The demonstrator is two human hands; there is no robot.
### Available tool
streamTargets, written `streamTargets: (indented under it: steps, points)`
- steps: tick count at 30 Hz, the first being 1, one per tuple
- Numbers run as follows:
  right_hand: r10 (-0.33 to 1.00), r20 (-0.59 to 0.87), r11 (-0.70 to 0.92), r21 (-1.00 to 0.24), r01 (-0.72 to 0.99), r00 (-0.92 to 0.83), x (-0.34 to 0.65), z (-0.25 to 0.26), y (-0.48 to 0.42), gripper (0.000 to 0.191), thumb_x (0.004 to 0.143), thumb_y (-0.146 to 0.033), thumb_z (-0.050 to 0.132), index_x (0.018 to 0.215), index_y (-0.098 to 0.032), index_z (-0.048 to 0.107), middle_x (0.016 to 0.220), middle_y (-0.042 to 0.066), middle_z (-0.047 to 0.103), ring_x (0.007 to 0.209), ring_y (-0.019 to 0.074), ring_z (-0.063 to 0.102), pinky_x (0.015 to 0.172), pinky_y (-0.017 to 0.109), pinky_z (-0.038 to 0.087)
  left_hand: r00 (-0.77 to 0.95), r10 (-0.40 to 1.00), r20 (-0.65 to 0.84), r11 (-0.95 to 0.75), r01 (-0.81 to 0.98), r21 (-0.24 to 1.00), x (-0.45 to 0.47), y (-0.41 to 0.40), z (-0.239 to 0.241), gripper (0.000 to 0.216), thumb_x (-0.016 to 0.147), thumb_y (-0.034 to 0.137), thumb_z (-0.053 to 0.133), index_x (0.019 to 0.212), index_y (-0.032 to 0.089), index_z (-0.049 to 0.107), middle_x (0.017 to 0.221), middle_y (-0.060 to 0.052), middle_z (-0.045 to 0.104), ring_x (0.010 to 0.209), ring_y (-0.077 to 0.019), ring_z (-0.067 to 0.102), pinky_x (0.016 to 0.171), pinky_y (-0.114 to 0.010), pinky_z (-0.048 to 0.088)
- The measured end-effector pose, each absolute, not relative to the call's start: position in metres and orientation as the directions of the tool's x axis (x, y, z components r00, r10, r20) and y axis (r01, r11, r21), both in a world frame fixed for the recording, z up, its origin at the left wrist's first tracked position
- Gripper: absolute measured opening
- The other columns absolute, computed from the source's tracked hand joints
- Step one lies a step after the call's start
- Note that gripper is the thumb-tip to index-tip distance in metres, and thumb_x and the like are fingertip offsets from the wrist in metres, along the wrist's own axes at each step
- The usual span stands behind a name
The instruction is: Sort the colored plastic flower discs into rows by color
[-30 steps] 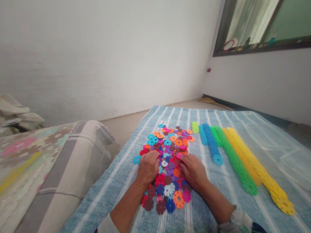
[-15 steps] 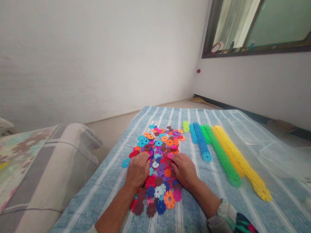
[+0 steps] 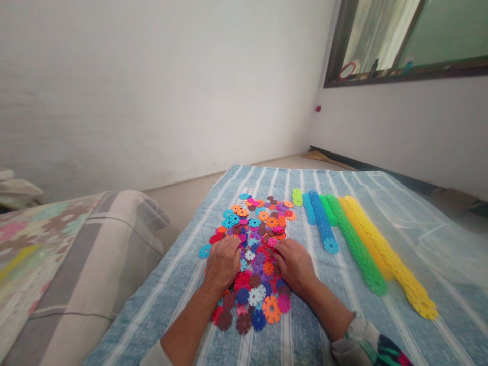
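Note:
A flat heap of many-coloured plastic snowflake discs (image 3: 256, 239) lies on a blue striped cloth (image 3: 183, 284). My left hand (image 3: 223, 262) rests on the heap's left side, fingers curled down onto the discs. My right hand (image 3: 294, 264) rests on its right side, fingertips bent onto the pieces near a pink disc. What either hand grips is hidden under the fingers. To the right lie rows of stacked discs: a blue row (image 3: 322, 223), a green row (image 3: 356, 249) and a yellow row (image 3: 389, 259).
A folded grey and floral quilt (image 3: 76, 264) lies to the left of the cloth. A clear plastic sheet (image 3: 430, 229) covers the cloth's right part. White walls stand behind, with a dark-framed window (image 3: 404, 40) at upper right.
Both hands stay on the disc heap with only slight finger shifts. The view swung left and then back a little to the right.

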State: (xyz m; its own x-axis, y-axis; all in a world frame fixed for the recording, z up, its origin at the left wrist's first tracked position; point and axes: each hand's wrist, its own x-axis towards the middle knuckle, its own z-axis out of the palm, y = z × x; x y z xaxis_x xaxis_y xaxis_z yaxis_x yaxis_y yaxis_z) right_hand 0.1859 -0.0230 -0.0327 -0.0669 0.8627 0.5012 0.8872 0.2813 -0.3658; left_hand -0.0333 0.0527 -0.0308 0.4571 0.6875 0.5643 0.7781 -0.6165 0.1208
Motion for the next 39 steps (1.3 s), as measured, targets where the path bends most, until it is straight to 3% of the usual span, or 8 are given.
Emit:
streamTargets:
  steps: [25, 30, 34, 39]
  points:
    - [0.870, 0.487, 0.294, -0.392, 0.872, -0.075, 0.186, -0.038, -0.023, 0.018, 0.087, -0.013, 0.054, 0.098, -0.020, 0.066, 0.092, 0.006, 0.067, 0.090, 0.0224, 0.056, 0.079, 0.032, 0.041, 0.439, 0.715, 0.544, -0.608, 0.774, 0.175, -0.028, 0.048, -0.025, 0.020, 0.085, 0.016, 0.049, 0.093, 0.020, 0.067, 0.098, -0.008, 0.073, 0.096, -0.0238, 0.066, 0.088, -0.041, 0.052]
    - [0.878, 0.475, 0.276, -0.402, 0.873, -0.059, 0.185, -0.038, -0.021, 0.016, 0.086, -0.012, 0.055, 0.094, -0.020, 0.066, 0.092, 0.006, 0.067, 0.091, 0.0221, 0.056, 0.080, 0.033, 0.040, 0.537, 0.643, 0.547, -0.707, 0.690, 0.155, -0.003, 0.056, -0.007, 0.023, 0.089, 0.017, 0.044, 0.095, 0.018, 0.066, 0.101, -0.010, 0.072, 0.100, -0.0236, 0.065, 0.092, -0.041, 0.050]
    - [0.886, 0.461, 0.258, -0.417, 0.872, -0.042, 0.185, -0.036, -0.020, 0.013, 0.086, -0.014, 0.056, 0.090, -0.020, 0.067, 0.091, 0.006, 0.066, 0.089, 0.0217, 0.056, 0.079, 0.032, 0.039, 0.682, 0.621, 0.386, -0.777, 0.601, 0.188, 0.046, 0.082, 0.011, 0.028, 0.088, 0.012, 0.041, 0.101, 0.017, 0.065, 0.104, -0.008, 0.071, 0.102, -0.0203, 0.064, 0.094, -0.034, 0.049]
    - [0.877, 0.479, 0.277, -0.432, 0.859, -0.042, 0.185, -0.036, -0.018, 0.014, 0.087, -0.015, 0.055, 0.093, -0.020, 0.067, 0.090, 0.006, 0.066, 0.089, 0.0214, 0.056, 0.077, 0.031, 0.039, 0.769, 0.619, 0.158, -0.784, 0.597, 0.168, 0.108, 0.113, 0.018, 0.037, 0.089, 0.014, 0.043, 0.123, 0.017, 0.058, 0.127, -0.009, 0.064, 0.116, -0.0203, 0.058, 0.101, -0.033, 0.043]
